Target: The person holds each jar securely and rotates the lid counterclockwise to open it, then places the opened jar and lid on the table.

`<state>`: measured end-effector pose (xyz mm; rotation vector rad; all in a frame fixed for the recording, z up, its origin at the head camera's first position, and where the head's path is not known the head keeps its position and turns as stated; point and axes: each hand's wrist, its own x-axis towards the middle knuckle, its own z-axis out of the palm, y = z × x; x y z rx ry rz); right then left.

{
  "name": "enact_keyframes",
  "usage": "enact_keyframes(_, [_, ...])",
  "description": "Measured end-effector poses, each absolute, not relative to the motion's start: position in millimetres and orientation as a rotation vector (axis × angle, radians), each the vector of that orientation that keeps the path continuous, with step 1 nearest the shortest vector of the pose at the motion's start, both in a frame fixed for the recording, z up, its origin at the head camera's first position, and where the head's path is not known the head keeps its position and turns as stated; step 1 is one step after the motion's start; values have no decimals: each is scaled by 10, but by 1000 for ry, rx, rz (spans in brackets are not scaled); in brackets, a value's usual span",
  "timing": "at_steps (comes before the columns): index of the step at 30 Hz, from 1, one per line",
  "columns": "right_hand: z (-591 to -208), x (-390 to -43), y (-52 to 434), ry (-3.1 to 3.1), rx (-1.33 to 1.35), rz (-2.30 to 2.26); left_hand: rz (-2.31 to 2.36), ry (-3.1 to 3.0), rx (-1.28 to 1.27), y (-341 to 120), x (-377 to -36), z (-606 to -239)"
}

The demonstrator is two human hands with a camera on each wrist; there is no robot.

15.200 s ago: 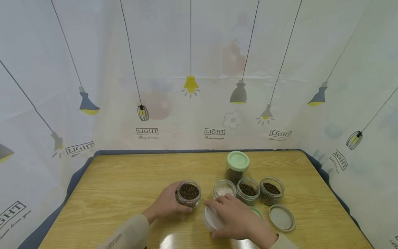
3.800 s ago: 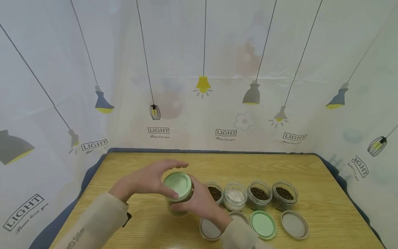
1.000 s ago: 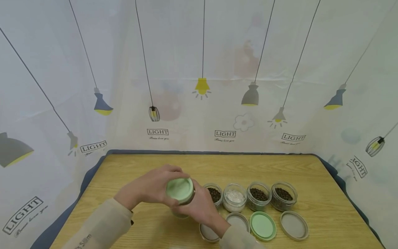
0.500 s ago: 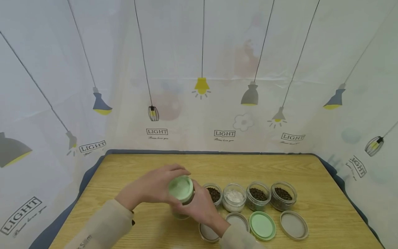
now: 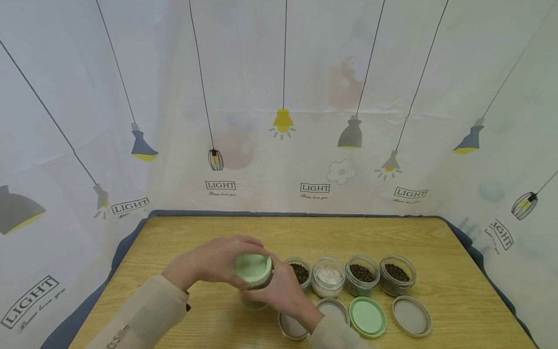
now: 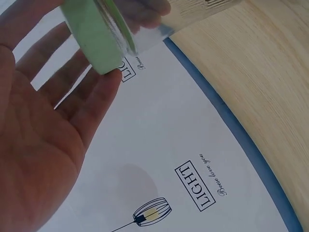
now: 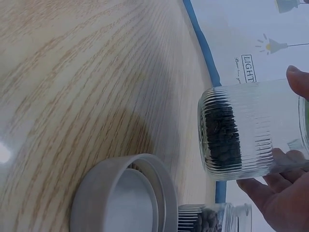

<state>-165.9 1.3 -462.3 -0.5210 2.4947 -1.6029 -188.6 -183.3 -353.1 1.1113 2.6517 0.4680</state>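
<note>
Above the table's left-centre, a ribbed clear glass jar [image 7: 241,133] with dark, bean-like contents at its bottom is held between both hands. A pale green lid [image 5: 253,267] sits on its mouth. My left hand [image 5: 213,264] grips the lid's rim, thumb on the near side and fingers on the far side; in the left wrist view the fingertips touch the green edge. My right hand [image 5: 283,288] holds the glass just below the lid. Jar and right hand stand close to an uncapped jar of dark beans [image 5: 300,272].
Rightward in the row stand uncapped jars: one with white grains [image 5: 328,276], two with dark beans [image 5: 363,274] [image 5: 396,277]. In front lie a green lid [image 5: 368,317] and several whitish lids [image 5: 411,316], one partly under the right forearm. A printed curtain [image 5: 270,194] borders the table.
Earlier my left hand held an uncapped bean jar and my right a whitish lid. Since then the green-lidded jar came from the back into both hands; my left fingers have closed around its lid.
</note>
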Motion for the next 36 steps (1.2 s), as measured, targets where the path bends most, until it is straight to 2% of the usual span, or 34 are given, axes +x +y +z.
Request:
enact_keyframes(12, [-4644, -1662, 23, 2513, -592, -1604, 252, 2932, 883, -1683, -1758, -3542])
enact_keyframes(23, [-4644, -1669, 48, 2530, -583, -1603, 595, 2639, 1078, -1787, -1848, -3479])
enact_keyframes(29, [-4627, -1675, 51, 2518, -551, -1590, 612, 2556, 1042, -1791, -1850, -3498])
enact_keyframes(36, [-4601, -1671, 78, 2435, -544, -1614, 564, 2564, 1123, -1754, -1883, -3496])
